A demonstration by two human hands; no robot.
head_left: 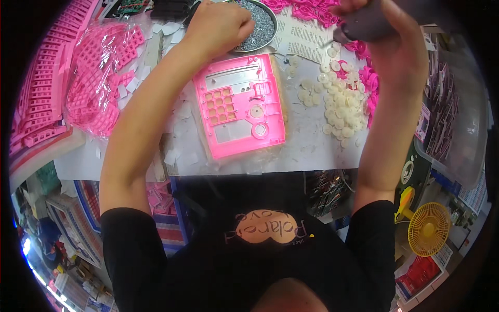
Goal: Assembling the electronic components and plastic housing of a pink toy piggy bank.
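Note:
My left hand (221, 26) is at the rim of a round metal dish of small silvery screws (262, 28). Its fingers are curled together at the screws, and whatever they may pinch is hidden. Up at the right, my right hand (403, 36) is wrapped round a dark electric screwdriver (366, 23), whose thin bit points left and down. Between my arms a pink plastic casing panel (270, 117) lies with its inner side up, on a padded base. It has a grid of square holes, a clear window, a metallic strip and a round fitting.
A heap of cream-white discs (345, 109) lies right of the panel, beside bright pink parts (369, 78) and a printed paper sheet (306, 39). Bagged pink grids (99, 83) and stacked pink frames (44, 67) fill the left. A yellow fan (429, 229) stands at lower right.

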